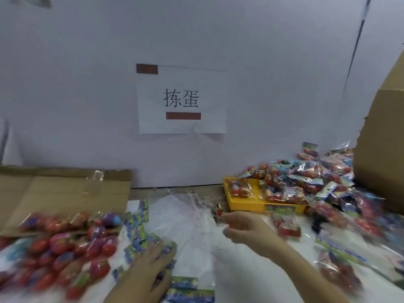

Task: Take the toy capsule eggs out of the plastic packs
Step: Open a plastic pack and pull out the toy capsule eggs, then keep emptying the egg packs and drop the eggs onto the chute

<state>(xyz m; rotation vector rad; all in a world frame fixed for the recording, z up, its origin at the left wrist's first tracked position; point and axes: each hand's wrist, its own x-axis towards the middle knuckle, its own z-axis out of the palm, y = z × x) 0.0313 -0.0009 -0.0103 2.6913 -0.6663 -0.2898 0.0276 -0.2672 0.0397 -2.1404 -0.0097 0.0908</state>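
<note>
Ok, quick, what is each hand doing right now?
Left hand: open, palm down on the printed header cards.
Right hand: fingers pinched on a small red piece; too blurred to identify.

light: dim, flat, bluish | shadows: faint | blur: strong at lower edges, centre sharper | distortion: wide-angle bending at edges

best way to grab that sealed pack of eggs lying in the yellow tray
Pinch the pack in the yellow tray by its near lower corner, coming from above and the front with the right hand. It lies flat on the yellow tray's perforated floor, left of the heap of packs, so that side looks clearest.
</note>
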